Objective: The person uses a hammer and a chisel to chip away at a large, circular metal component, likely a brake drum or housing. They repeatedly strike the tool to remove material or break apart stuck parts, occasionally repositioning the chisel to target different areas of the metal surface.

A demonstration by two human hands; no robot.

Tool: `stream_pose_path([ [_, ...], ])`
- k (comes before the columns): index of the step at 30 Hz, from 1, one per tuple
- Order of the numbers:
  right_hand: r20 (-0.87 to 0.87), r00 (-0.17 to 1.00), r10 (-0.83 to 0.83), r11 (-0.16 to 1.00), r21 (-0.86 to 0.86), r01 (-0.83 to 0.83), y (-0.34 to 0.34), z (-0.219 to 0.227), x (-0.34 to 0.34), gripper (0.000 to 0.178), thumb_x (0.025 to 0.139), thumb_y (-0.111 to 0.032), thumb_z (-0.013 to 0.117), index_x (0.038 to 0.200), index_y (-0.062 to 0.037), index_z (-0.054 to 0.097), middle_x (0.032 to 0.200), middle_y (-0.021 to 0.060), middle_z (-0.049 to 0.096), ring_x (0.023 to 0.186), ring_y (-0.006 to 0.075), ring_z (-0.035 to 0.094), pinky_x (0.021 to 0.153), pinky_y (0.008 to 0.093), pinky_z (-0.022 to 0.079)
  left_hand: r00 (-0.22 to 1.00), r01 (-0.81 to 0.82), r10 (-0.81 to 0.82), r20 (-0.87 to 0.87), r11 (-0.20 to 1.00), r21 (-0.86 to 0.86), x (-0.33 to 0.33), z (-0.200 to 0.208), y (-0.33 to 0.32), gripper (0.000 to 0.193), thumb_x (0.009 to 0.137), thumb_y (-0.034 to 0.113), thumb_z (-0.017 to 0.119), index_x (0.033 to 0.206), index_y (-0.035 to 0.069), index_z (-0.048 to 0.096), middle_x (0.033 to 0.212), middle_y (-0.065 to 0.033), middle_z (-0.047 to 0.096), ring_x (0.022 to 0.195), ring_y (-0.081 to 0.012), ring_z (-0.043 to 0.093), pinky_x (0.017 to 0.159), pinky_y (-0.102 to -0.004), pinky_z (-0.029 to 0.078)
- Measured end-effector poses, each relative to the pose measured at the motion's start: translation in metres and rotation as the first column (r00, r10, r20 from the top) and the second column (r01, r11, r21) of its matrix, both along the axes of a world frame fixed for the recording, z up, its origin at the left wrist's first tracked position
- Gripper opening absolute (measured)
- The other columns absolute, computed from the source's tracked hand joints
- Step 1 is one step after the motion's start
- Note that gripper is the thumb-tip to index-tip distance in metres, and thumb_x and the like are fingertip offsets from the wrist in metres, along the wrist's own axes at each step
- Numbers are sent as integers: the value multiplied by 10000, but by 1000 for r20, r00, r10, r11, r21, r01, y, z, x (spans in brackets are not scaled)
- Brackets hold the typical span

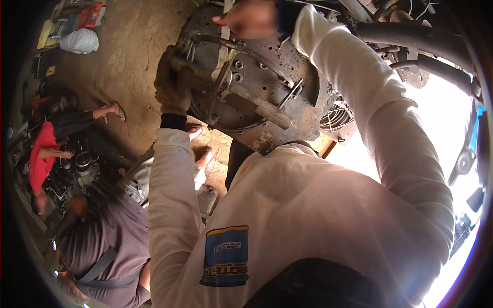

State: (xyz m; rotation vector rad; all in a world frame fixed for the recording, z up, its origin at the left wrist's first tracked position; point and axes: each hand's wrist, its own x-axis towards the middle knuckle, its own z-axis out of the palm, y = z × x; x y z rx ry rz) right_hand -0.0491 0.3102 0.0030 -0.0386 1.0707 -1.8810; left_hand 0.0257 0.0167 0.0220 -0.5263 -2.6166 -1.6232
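A dark, grimy metal plate [303, 126] drilled with many holes lies before me, with several nuts or bushings on it. Across it runs a thick round bar [262, 109], and a curved metal rod [246, 45] arches over the plate. My left hand [173, 84], in a dark work glove, is closed around the bar's far left end. My right hand [252, 19], bare, is at the plate's far edge beside a pale flat strip [224, 38]. One fingertip points left; the other fingers are blurred, so its grip cannot be made out.
Black hoses [411, 38] and metal parts crowd the right. A wire coil [337, 115] hangs by the plate. On the left, a person in red [42, 154] and another in a dark shirt [110, 246] are near machine parts [82, 167]. A white bag [79, 41] lies far left.
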Motion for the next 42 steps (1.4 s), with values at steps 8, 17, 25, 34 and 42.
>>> stream_pose_path([
  [8, -273, 958, 84, 989, -92, -113, -33, -25, -16, 278, 1003, -275, 565, 897, -31, 645, 634, 53, 581, 503, 160, 524, 464, 277, 415, 1000, 21, -20, -24, 999, 33, 1, 0, -1, 699, 871, 400, 687, 1372, -27, 450, 1291, -157, 590, 1174, -268, 575, 1026, -373, 438],
  [17, -297, 944, -145, 920, 311, 240, -4, 33, 52, 339, 964, -315, 630, 1085, -1, 667, 577, -23, 570, 467, 58, 527, 426, 187, 418, 997, 11, -9, -78, 999, 30, 2, -2, -3, 656, 868, 396, 686, 1357, 10, 480, 1251, -151, 619, 1142, -288, 600, 997, -385, 463],
  [25, -162, 838, -521, 774, 323, 544, 23, 46, 126, 312, 1000, -235, 510, 1167, -12, 649, 798, 85, 665, 564, 107, 560, 474, 246, 401, 992, -29, 11, -123, 989, -146, 0, 5, 1, 561, 886, 306, 655, 1354, 44, 488, 1246, -181, 626, 1138, -311, 614, 988, -388, 476],
  [34, -166, 850, -500, 836, 165, 524, 31, 30, 79, 325, 980, -364, 600, 923, -49, 659, 566, 30, 591, 484, 100, 565, 434, 234, 394, 994, -23, 13, -112, 995, -94, -1, -2, -3, 582, 882, 275, 655, 1361, 1, 471, 1258, -181, 620, 1154, -307, 605, 1010, -383, 464],
  [42, -279, 927, -250, 922, 223, 316, 12, 26, 51, 362, 972, -387, 605, 902, -38, 666, 547, 51, 601, 403, 115, 542, 366, 239, 357, 993, -9, 0, -116, 998, -69, 1, 3, 0, 572, 876, 247, 653, 1362, 2, 476, 1257, -172, 618, 1140, -290, 605, 1001, -371, 465],
])
